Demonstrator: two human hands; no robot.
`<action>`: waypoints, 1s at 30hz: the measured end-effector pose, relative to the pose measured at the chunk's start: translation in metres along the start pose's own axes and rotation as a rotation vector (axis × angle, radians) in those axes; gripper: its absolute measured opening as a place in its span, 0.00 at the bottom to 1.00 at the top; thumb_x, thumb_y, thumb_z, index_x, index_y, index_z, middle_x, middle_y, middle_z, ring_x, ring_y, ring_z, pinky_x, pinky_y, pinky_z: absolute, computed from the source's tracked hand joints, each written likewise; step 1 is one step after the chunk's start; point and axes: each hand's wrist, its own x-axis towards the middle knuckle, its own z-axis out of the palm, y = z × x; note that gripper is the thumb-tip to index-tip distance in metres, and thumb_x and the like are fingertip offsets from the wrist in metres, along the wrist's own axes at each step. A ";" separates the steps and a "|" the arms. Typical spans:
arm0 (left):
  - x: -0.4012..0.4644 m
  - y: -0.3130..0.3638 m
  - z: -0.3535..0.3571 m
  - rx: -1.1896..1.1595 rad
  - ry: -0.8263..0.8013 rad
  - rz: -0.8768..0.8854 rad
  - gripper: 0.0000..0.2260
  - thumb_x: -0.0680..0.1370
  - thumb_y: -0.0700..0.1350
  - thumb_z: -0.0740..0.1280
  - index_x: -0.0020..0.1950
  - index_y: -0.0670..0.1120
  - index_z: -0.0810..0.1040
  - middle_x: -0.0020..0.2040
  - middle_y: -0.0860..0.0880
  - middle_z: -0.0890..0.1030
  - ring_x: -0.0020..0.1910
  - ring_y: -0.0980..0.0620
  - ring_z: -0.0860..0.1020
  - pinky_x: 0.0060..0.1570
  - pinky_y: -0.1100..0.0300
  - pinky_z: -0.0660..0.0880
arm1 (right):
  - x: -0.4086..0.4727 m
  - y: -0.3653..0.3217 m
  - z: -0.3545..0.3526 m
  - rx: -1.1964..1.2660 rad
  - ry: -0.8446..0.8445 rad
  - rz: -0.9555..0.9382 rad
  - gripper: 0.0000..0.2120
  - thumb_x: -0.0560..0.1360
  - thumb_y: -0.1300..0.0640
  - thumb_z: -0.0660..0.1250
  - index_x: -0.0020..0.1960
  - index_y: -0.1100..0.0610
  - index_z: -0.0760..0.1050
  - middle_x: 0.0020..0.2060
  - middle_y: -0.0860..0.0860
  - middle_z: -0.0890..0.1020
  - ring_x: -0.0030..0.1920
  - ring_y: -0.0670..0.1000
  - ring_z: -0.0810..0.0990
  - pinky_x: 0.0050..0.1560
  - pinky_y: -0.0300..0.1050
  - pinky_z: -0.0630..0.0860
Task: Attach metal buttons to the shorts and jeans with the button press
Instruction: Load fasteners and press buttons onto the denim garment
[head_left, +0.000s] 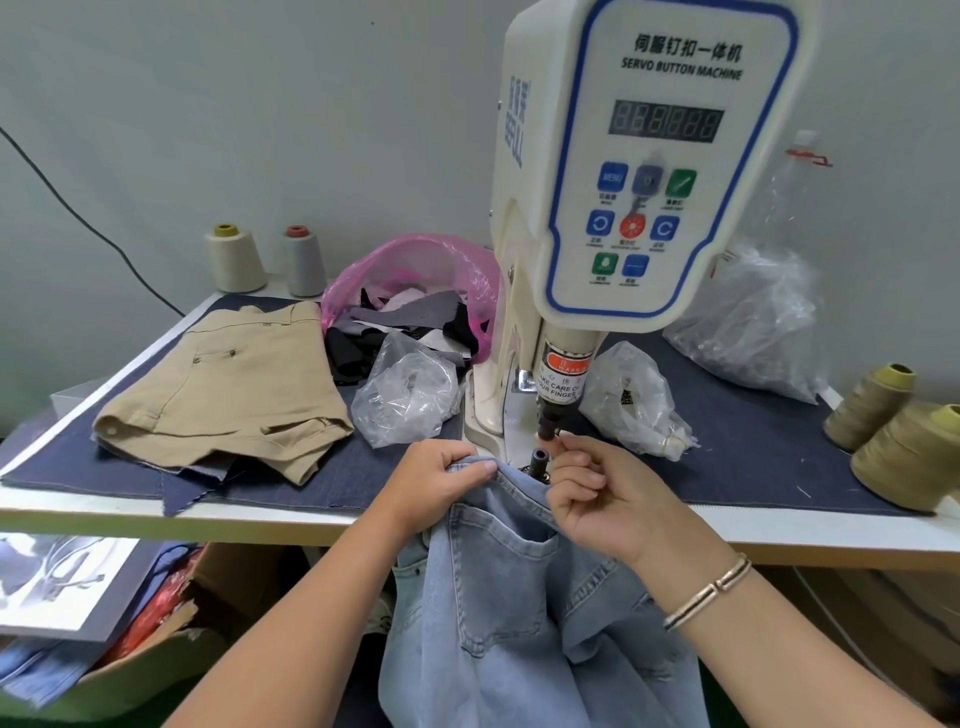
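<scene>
Light blue jeans (519, 613) hang over the table's front edge, their waistband lying at the lower die (538, 460) of the white servo button machine (639, 166). My left hand (441, 480) grips the waistband left of the die. My right hand (597, 493) is curled right of the die, fingertips up at the black punch (546, 423); I cannot tell whether they pinch a button. Khaki shorts (228, 384) lie flat at the left on the dark denim mat (753, 457).
Clear plastic bags (410, 395) (631, 397) flank the machine base, a bigger one (753, 322) at the back right. A pink bag of fabric scraps (415, 296) sits behind. Thread cones stand at the back left (236, 257) and right edge (904, 457). Boxes of cloth (156, 613) lie under the table.
</scene>
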 end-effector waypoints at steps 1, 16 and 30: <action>0.000 0.000 0.000 -0.004 0.001 -0.003 0.18 0.74 0.50 0.68 0.24 0.57 0.70 0.25 0.58 0.66 0.28 0.61 0.64 0.31 0.68 0.61 | -0.001 0.002 0.000 0.020 -0.005 -0.006 0.05 0.70 0.64 0.62 0.40 0.65 0.75 0.19 0.48 0.66 0.14 0.44 0.62 0.15 0.32 0.58; -0.003 0.004 0.000 -0.109 0.089 -0.090 0.04 0.66 0.46 0.66 0.31 0.50 0.73 0.27 0.55 0.74 0.29 0.59 0.70 0.34 0.63 0.67 | 0.088 0.048 0.090 -1.526 0.020 -0.746 0.12 0.79 0.57 0.59 0.51 0.55 0.81 0.47 0.51 0.81 0.43 0.49 0.78 0.43 0.43 0.74; 0.002 -0.001 -0.003 -0.104 0.065 -0.151 0.09 0.61 0.40 0.63 0.22 0.51 0.72 0.23 0.57 0.74 0.27 0.61 0.67 0.31 0.60 0.65 | 0.172 0.040 0.080 -2.458 0.368 -0.815 0.13 0.78 0.59 0.57 0.57 0.55 0.78 0.57 0.54 0.77 0.56 0.57 0.78 0.52 0.47 0.69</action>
